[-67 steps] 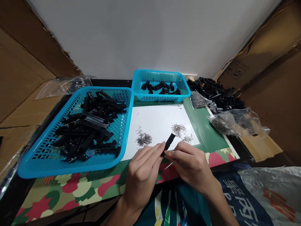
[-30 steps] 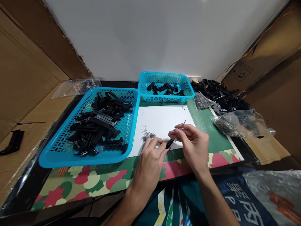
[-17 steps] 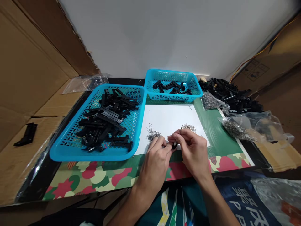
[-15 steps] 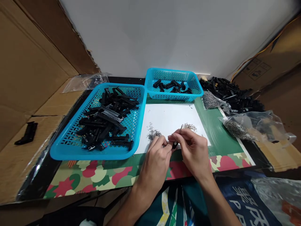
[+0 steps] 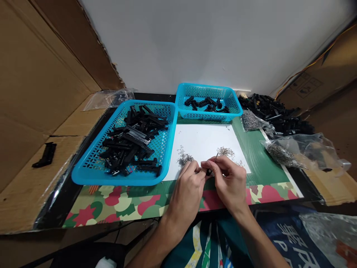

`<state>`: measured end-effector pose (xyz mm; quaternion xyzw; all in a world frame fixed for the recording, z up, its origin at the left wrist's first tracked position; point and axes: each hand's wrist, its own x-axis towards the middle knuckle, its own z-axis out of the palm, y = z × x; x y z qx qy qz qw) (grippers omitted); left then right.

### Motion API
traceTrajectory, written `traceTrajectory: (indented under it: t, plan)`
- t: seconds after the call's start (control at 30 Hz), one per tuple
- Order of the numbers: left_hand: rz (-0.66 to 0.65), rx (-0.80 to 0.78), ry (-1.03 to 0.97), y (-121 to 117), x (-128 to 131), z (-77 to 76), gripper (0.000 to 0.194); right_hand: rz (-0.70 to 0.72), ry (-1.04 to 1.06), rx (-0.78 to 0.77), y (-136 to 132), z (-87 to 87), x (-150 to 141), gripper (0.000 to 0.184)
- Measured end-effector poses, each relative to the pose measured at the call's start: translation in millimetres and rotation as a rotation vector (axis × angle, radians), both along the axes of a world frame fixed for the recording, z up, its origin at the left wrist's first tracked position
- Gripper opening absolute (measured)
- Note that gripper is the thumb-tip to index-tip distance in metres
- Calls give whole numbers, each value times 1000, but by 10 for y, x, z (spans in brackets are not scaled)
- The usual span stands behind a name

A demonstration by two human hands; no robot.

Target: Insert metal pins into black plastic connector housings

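Observation:
My left hand (image 5: 187, 188) is closed on a small black plastic part (image 5: 208, 172), mostly hidden by the fingers. Pressed close against it from the right is my right hand (image 5: 230, 182), its thumb and fingers pinched round a thin metal rod-like tool (image 5: 216, 157) that points up. What the right fingertips do at the part is hidden. Both hands rest over the front of a white sheet (image 5: 200, 137). A pile of tiny bent wire pieces (image 5: 185, 159) lies just beyond the left hand, and another wire pile (image 5: 225, 152) lies beyond the right.
A large blue basket (image 5: 117, 180) full of long black parts stands left, a smaller blue basket (image 5: 209, 115) behind. At right are a heap of black parts (image 5: 276, 113) and clear bags of wire pieces (image 5: 281, 152). One black part (image 5: 45, 155) lies on cardboard at far left.
The tool, earlier pointing down and left, now points up in my right hand. The black part is lower and more covered by fingers. The view has turned left; hands barely moved in the last half second.

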<state>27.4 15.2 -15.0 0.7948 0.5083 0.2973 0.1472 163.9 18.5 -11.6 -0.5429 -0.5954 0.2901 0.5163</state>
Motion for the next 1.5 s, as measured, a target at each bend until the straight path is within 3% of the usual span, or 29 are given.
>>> traceTrajectory:
  t: [0.1, 0.2, 0.3, 0.47, 0.57, 0.67, 0.83, 1.03, 1.5]
  plan:
    - [10, -8, -112, 2, 7, -4, 15, -77, 154, 67, 11, 105, 5, 14]
    - [6, 18, -238, -29, -3, 25, 18, -264, 295, 198, 90, 260, 163, 12]
    - [15, 67, -326, -78, -41, 70, 21, -314, 176, 234, 242, 334, 474, 19]
    - [67, 94, -379, -95, -131, 84, 26, -160, -379, -175, 437, 233, 969, 27]
    - [84, 73, -396, -66, -165, 63, 31, -19, -446, -307, 419, 150, 1125, 29]
    - [87, 3, -465, -55, -180, 67, 24, 19, -372, -327, 330, 97, 1222, 29]
    - [40, -139, -468, -55, -174, 115, 13, 33, -312, -338, 200, 77, 1298, 24]
    - [-13, -159, -478, -1, -138, 96, 12, -69, -355, -261, 195, 59, 1248, 15]
    - [-46, -216, -423, 17, -118, 117, 20, -24, -374, -353, 212, 66, 1284, 19]
